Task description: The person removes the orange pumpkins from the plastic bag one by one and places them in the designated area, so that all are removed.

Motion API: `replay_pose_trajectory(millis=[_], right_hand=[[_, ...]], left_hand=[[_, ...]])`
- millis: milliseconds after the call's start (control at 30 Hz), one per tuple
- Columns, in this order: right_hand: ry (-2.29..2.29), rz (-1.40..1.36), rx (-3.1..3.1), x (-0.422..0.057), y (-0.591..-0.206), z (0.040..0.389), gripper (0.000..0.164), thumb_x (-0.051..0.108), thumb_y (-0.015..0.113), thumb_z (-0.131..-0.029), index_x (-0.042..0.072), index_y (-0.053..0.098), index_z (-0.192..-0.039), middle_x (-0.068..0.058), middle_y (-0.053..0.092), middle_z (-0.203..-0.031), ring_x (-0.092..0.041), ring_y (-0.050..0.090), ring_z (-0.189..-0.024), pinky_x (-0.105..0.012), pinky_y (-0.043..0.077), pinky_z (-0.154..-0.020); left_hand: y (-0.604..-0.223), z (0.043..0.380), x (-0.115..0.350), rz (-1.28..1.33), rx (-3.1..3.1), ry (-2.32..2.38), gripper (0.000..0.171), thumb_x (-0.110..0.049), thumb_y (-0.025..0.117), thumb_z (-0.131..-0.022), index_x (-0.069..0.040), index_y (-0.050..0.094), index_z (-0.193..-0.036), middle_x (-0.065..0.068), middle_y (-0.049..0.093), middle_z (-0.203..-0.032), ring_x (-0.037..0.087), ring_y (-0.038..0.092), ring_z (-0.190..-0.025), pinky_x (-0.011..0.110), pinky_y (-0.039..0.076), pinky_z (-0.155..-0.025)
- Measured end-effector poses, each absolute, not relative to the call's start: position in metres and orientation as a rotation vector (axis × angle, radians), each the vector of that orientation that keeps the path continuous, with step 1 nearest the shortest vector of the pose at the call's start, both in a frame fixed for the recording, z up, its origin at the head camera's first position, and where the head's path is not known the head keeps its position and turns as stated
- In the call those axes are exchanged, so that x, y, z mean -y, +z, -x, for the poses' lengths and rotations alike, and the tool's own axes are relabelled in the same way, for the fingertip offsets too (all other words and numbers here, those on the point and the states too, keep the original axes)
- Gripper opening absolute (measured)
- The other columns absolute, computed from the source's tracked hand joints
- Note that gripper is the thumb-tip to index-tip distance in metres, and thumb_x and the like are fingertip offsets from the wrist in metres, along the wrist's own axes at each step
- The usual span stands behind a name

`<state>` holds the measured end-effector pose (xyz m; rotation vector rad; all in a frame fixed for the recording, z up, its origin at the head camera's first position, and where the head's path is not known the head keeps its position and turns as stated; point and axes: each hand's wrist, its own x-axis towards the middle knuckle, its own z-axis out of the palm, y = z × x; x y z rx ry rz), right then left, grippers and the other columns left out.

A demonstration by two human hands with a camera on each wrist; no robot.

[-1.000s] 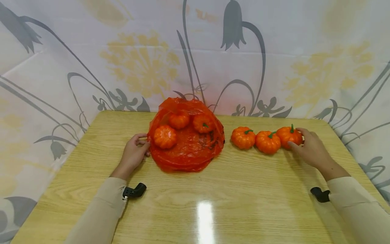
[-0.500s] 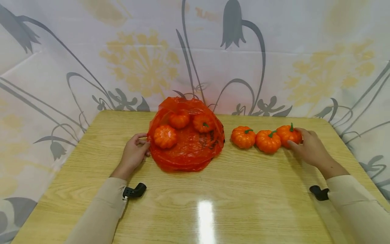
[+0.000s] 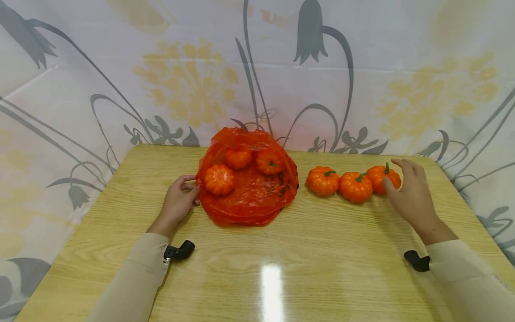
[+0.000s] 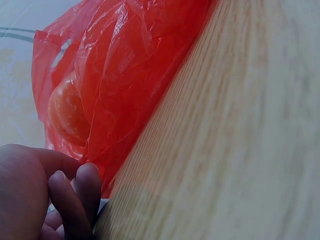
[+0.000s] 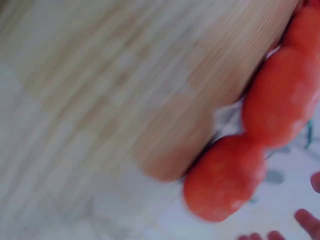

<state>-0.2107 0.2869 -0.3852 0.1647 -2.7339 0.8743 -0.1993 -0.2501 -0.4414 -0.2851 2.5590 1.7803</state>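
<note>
Bag (image 3: 249,203), pumpkins (image 3: 356,188) beside, backdrop (image 3: 273,85) behind

A person's left sleeve (image 3: 126,279) and right sleeve (image 3: 468,273), both long, plain beige and lightly creased, end at the wrists, leaving the left hand (image 3: 179,197) and right hand (image 3: 412,194) bare. At the left cuff sits a black wrist device (image 3: 179,251), its flat base marked with small dots, its bent end rounded, a small shiny fitting just below. A similar black piece (image 3: 417,261), curved and blunt-ended, juts from the right cuff.
</note>
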Motion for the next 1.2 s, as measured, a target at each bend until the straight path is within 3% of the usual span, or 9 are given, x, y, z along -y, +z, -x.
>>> replay_pose_trajectory(millis=[167,500,633,867,1000,1200], right_hand=[[0.878,-0.347,2.524,-0.247,-0.380,0.202,0.045,0.008,0.058,-0.096,-0.006,0.050,-0.138,-0.030,0.037,-0.148,-0.053,0.033,-0.135,-0.073,0.033,-0.101],[0.864,-0.629,2.436,-0.183,-0.374,0.188,0.036,-0.003,0.067,-0.089,-0.002,0.061,-0.124,-0.024,0.051,-0.136,-0.043,0.048,-0.126,-0.062,0.044,-0.098],[0.837,-0.728,2.439,-0.162,-0.381,0.188,0.034,-0.003,0.069,-0.089,-0.002,0.063,-0.122,-0.022,0.055,-0.134,-0.040,0.052,-0.123,-0.054,0.053,-0.089],[0.900,-0.848,2.439,-0.124,-0.387,0.189,0.034,0.004,0.072,-0.090,0.001,0.064,-0.123,-0.018,0.056,-0.133,-0.035,0.054,-0.122,-0.050,0.055,-0.090],[0.906,-0.889,2.483,-0.105,-0.389,0.189,0.034,0.010,0.071,-0.092,0.004,0.063,-0.125,-0.016,0.055,-0.134,-0.032,0.057,-0.117,-0.041,0.058,-0.081],[0.939,-0.923,2.584,-0.078,-0.391,0.194,0.036,0.014,0.071,-0.093,0.006,0.063,-0.127,-0.013,0.055,-0.133,-0.031,0.055,-0.120,-0.045,0.054,-0.097]], left_hand=[[-0.442,0.200,0.250,0.293,-2.561,1.776,0.039,-0.018,0.058,-0.101,-0.009,0.049,-0.139,0.012,0.062,-0.104,0.009,0.059,-0.060,0.021,0.050,-0.051],[-0.442,0.200,0.250,0.300,-2.556,1.773,0.039,-0.018,0.057,-0.102,-0.009,0.049,-0.139,0.013,0.061,-0.106,0.009,0.060,-0.061,0.022,0.050,-0.052],[-0.442,0.199,0.250,0.295,-2.562,1.765,0.040,-0.019,0.057,-0.102,-0.008,0.049,-0.139,0.013,0.062,-0.106,0.008,0.060,-0.061,0.022,0.051,-0.052],[-0.441,0.199,0.252,0.293,-2.571,1.756,0.041,-0.019,0.057,-0.102,-0.007,0.048,-0.140,0.013,0.062,-0.105,0.008,0.060,-0.061,0.022,0.051,-0.052],[-0.442,0.200,0.252,0.291,-2.563,1.775,0.040,-0.019,0.057,-0.102,-0.008,0.049,-0.139,0.012,0.062,-0.103,0.008,0.060,-0.060,0.022,0.050,-0.051],[-0.443,0.201,0.251,0.287,-2.565,1.779,0.040,-0.018,0.058,-0.101,-0.009,0.049,-0.139,0.011,0.062,-0.101,0.009,0.060,-0.059,0.022,0.051,-0.051]])
